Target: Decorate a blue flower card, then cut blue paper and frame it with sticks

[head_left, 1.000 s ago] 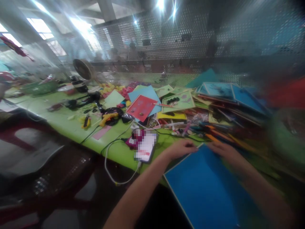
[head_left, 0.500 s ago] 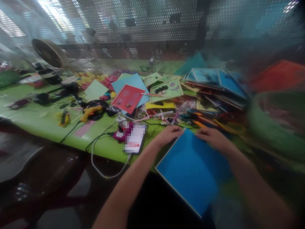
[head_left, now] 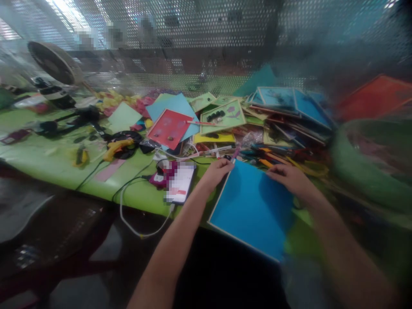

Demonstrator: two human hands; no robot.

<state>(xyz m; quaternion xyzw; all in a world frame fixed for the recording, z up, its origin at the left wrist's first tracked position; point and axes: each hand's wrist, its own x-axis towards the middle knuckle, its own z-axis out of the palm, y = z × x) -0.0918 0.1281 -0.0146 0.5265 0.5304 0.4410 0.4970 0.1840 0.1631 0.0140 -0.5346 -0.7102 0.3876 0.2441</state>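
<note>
A blue board (head_left: 252, 210) with pale edging along its left and lower sides lies in front of me, over the table's front edge. My left hand (head_left: 220, 171) pinches its upper left corner between thumb and fingers. At the far side of the board, toward the right, my right hand (head_left: 283, 176) has its thumb and fingers closed at the top edge. Left of my left hand lies a phone (head_left: 181, 182) with a cable plugged in, beside a purple power socket (head_left: 161, 175).
Behind the hands are pens and tools (head_left: 267, 156), a red card (head_left: 169, 130) and stacked framed boards (head_left: 283, 103). A green basin (head_left: 370, 163) stands at the right. A yellow glue gun (head_left: 117, 149) and a fan (head_left: 53, 64) are at the left.
The blue board has turned and its lower corner has risen, so it looks more level. My left hand has moved slightly left with its corner; the view has shifted a little.
</note>
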